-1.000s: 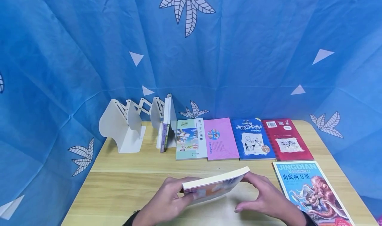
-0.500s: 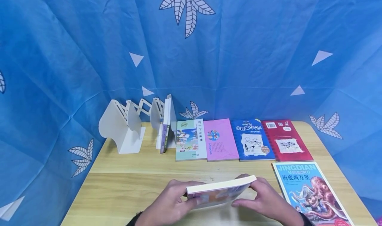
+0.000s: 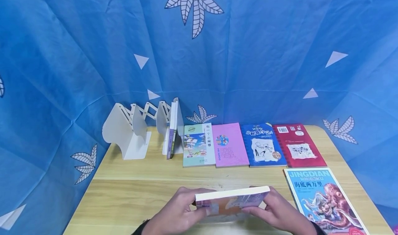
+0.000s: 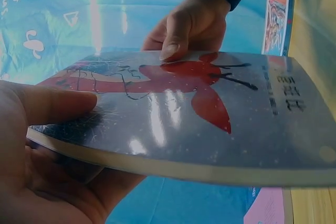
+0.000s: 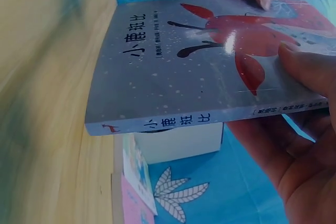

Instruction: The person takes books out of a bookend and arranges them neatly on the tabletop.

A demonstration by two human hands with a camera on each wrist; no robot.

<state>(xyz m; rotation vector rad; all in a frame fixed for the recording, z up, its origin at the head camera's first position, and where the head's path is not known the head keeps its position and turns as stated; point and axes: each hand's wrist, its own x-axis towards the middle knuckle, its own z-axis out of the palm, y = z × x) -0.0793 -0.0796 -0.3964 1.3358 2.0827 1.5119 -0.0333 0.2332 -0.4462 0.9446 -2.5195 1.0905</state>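
Both hands hold a paperback book above the front of the table. In the right wrist view, the grey-blue cover of the book [image 5: 152, 77] shows a red deer and dark Chinese characters. The left hand [image 3: 181, 209] grips its left side, thumb on the cover and fingers underneath. At the other side the right hand [image 3: 276, 209] pinches it the same way. From the head view, the page edge of the book [image 3: 231, 193] faces up and away, and the cover slopes towards the person. The left wrist view shows the right hand [image 4: 191, 27] across the book.
A white expandable book rack [image 3: 130, 135] stands at the back left, with a few thin books [image 3: 172, 131] upright at its right end. Green [image 3: 199, 155], pink [image 3: 231, 148], blue [image 3: 264, 138] and red [image 3: 296, 138] books lie in a row. An octopus-cover book [image 3: 326, 200] lies at right.
The book has come down and slightly right, and its top edge is more level. The right hand's thumb has closed onto the cover, where it was apart before.
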